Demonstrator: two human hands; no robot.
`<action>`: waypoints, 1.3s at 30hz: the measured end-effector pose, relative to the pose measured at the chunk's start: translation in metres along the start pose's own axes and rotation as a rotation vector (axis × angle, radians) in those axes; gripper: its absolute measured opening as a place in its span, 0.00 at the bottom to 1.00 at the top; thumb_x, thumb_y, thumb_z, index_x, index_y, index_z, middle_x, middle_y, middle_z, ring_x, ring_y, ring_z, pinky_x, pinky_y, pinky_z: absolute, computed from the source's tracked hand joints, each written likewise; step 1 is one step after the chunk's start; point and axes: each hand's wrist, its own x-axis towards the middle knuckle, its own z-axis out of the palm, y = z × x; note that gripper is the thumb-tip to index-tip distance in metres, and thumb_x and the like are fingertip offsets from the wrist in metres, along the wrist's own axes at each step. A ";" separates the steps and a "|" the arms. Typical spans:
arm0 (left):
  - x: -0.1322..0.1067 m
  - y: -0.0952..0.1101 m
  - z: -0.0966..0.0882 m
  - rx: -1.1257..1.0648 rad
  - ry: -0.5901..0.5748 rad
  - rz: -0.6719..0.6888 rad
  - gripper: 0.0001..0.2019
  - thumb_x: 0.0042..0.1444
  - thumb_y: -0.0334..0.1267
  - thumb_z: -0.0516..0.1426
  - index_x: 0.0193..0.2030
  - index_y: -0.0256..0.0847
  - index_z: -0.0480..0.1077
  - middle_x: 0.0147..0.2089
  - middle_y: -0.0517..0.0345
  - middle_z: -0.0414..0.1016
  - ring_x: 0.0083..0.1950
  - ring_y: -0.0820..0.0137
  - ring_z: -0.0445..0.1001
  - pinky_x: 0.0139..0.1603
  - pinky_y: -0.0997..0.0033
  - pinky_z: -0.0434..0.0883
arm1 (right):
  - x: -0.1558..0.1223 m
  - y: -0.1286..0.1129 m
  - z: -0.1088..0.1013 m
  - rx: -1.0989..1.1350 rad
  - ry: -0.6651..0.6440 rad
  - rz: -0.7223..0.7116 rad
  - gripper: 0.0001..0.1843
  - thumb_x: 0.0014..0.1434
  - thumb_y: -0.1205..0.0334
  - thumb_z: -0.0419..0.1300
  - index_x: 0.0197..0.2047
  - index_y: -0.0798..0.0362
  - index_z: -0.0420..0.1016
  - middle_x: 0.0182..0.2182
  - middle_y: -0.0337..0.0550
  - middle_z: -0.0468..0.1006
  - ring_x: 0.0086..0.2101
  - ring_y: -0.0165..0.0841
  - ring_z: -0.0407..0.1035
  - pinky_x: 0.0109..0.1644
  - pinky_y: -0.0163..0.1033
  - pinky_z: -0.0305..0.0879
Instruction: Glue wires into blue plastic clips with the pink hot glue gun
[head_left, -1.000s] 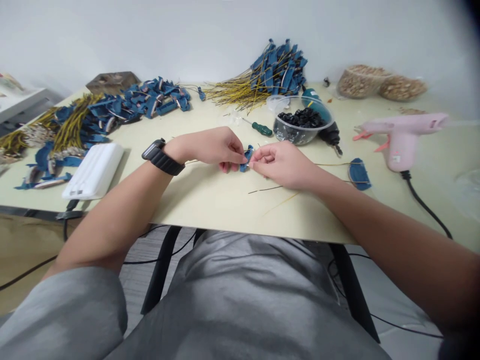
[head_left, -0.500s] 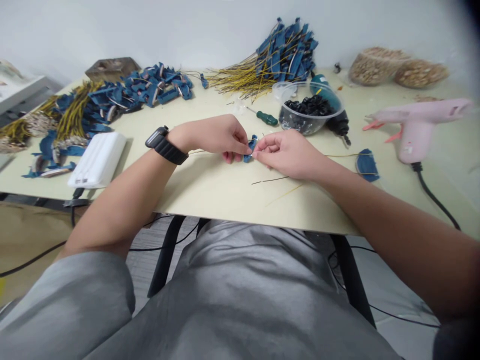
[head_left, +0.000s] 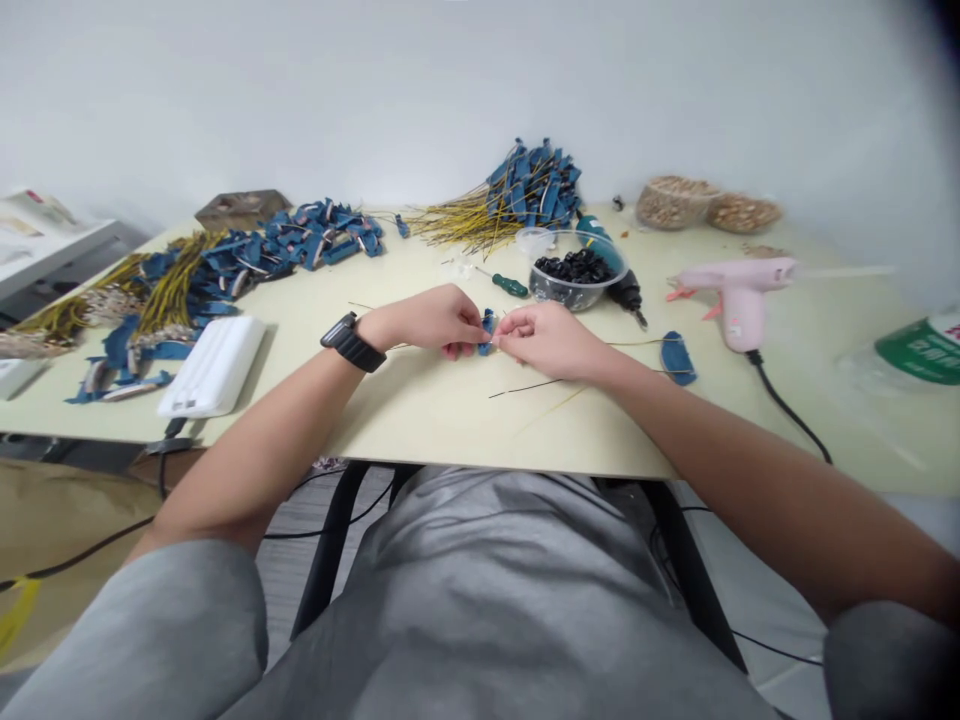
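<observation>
My left hand [head_left: 435, 318], with a black watch on its wrist, and my right hand [head_left: 546, 340] meet over the middle of the cream table [head_left: 420, 400]. Both pinch a small blue piece [head_left: 487, 330] between their fingertips. A thin wire runs from under my right hand toward a loose blue leaf-shaped piece [head_left: 677, 357] on the right. Two more loose wires [head_left: 525, 388] lie on the table just in front of my right hand.
Heaps of blue pieces on yellow wires lie at the left [head_left: 187, 275] and at the back [head_left: 517, 195]. A bowl of black beads [head_left: 574, 275], a green screwdriver [head_left: 510, 285], a pink glue gun [head_left: 731, 290] with its cord, and a white box [head_left: 214, 365] stand around.
The camera has tilted up and back, so the table looks smaller and a green-labelled object shows at right. Both hands stay pinched on the blue piece in the same spot.
</observation>
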 end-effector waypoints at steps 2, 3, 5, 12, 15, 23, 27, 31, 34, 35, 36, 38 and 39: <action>0.001 0.000 0.000 -0.010 -0.003 0.011 0.11 0.65 0.41 0.67 0.33 0.38 0.80 0.31 0.52 0.85 0.31 0.70 0.81 0.36 0.70 0.78 | 0.000 -0.001 0.000 -0.007 0.000 0.000 0.05 0.66 0.69 0.67 0.36 0.55 0.83 0.22 0.34 0.74 0.24 0.28 0.63 0.29 0.36 0.56; 0.001 -0.001 0.000 -0.012 -0.004 0.014 0.10 0.65 0.41 0.67 0.33 0.38 0.80 0.31 0.52 0.85 0.31 0.70 0.81 0.35 0.70 0.78 | -0.001 -0.002 0.000 -0.018 -0.002 -0.006 0.05 0.67 0.69 0.67 0.36 0.55 0.83 0.22 0.34 0.74 0.24 0.28 0.63 0.29 0.36 0.56; 0.000 -0.001 -0.001 -0.013 -0.003 0.007 0.10 0.65 0.39 0.67 0.33 0.38 0.80 0.31 0.53 0.85 0.31 0.70 0.81 0.35 0.71 0.78 | -0.002 -0.002 -0.001 -0.044 -0.001 -0.016 0.06 0.67 0.68 0.67 0.37 0.55 0.84 0.22 0.34 0.74 0.23 0.27 0.63 0.29 0.36 0.56; -0.001 0.002 0.000 -0.022 -0.002 -0.023 0.13 0.68 0.39 0.66 0.32 0.37 0.79 0.31 0.55 0.84 0.30 0.72 0.80 0.36 0.72 0.76 | -0.001 0.002 -0.002 -0.083 -0.007 -0.020 0.07 0.70 0.67 0.66 0.38 0.56 0.84 0.23 0.35 0.75 0.24 0.27 0.62 0.29 0.36 0.56; -0.001 0.003 0.001 -0.037 0.015 -0.054 0.15 0.71 0.38 0.64 0.32 0.36 0.79 0.30 0.55 0.84 0.30 0.73 0.80 0.36 0.72 0.76 | 0.001 0.003 -0.001 -0.067 -0.008 -0.019 0.08 0.71 0.67 0.66 0.38 0.56 0.84 0.23 0.35 0.75 0.24 0.27 0.62 0.29 0.36 0.56; -0.003 0.008 0.001 -0.039 0.018 -0.054 0.14 0.70 0.34 0.65 0.30 0.36 0.80 0.29 0.55 0.84 0.29 0.72 0.80 0.35 0.72 0.76 | 0.001 0.000 -0.001 -0.077 -0.001 -0.024 0.08 0.70 0.68 0.66 0.37 0.55 0.83 0.23 0.36 0.75 0.25 0.28 0.62 0.30 0.37 0.57; -0.002 0.006 0.000 -0.043 0.017 -0.056 0.12 0.69 0.34 0.65 0.31 0.36 0.81 0.29 0.55 0.84 0.29 0.72 0.80 0.35 0.72 0.75 | 0.000 -0.001 -0.001 -0.083 -0.010 -0.005 0.08 0.71 0.68 0.66 0.37 0.56 0.83 0.23 0.35 0.74 0.24 0.28 0.62 0.30 0.37 0.57; -0.002 0.005 -0.001 -0.037 0.006 -0.058 0.11 0.68 0.35 0.66 0.33 0.35 0.82 0.29 0.55 0.84 0.30 0.72 0.80 0.36 0.73 0.76 | 0.001 -0.001 -0.001 -0.072 -0.038 0.010 0.10 0.72 0.69 0.65 0.37 0.56 0.83 0.23 0.34 0.74 0.24 0.28 0.61 0.30 0.37 0.56; -0.003 0.007 -0.001 -0.046 0.006 -0.069 0.11 0.67 0.35 0.66 0.32 0.36 0.82 0.29 0.55 0.84 0.30 0.72 0.80 0.36 0.72 0.76 | 0.002 0.000 -0.002 -0.064 -0.047 0.008 0.10 0.72 0.69 0.66 0.36 0.56 0.83 0.23 0.35 0.74 0.24 0.28 0.61 0.30 0.37 0.56; -0.003 0.008 -0.001 -0.049 0.007 -0.074 0.11 0.68 0.34 0.66 0.32 0.36 0.82 0.29 0.56 0.84 0.30 0.72 0.80 0.36 0.72 0.76 | 0.002 0.001 -0.002 -0.062 -0.051 0.007 0.10 0.72 0.69 0.66 0.36 0.56 0.83 0.23 0.35 0.74 0.24 0.28 0.61 0.30 0.38 0.56; -0.003 0.008 -0.001 -0.052 0.008 -0.078 0.11 0.68 0.34 0.66 0.32 0.36 0.81 0.29 0.56 0.84 0.30 0.72 0.80 0.36 0.72 0.76 | 0.003 0.002 -0.002 -0.059 -0.054 0.005 0.10 0.72 0.69 0.66 0.36 0.56 0.83 0.23 0.35 0.74 0.25 0.28 0.62 0.31 0.38 0.57; -0.002 0.008 -0.001 -0.057 0.008 -0.083 0.12 0.69 0.34 0.66 0.32 0.36 0.81 0.29 0.56 0.84 0.30 0.72 0.80 0.36 0.72 0.76 | 0.003 0.002 -0.003 -0.047 -0.057 0.005 0.10 0.73 0.70 0.66 0.36 0.56 0.83 0.24 0.35 0.74 0.25 0.28 0.62 0.31 0.38 0.57; -0.002 0.007 -0.001 -0.061 0.007 -0.085 0.11 0.68 0.34 0.66 0.32 0.36 0.81 0.29 0.56 0.84 0.30 0.72 0.80 0.36 0.72 0.76 | 0.003 0.003 -0.002 -0.038 -0.057 0.008 0.10 0.72 0.70 0.66 0.36 0.56 0.83 0.24 0.36 0.75 0.25 0.28 0.63 0.31 0.38 0.58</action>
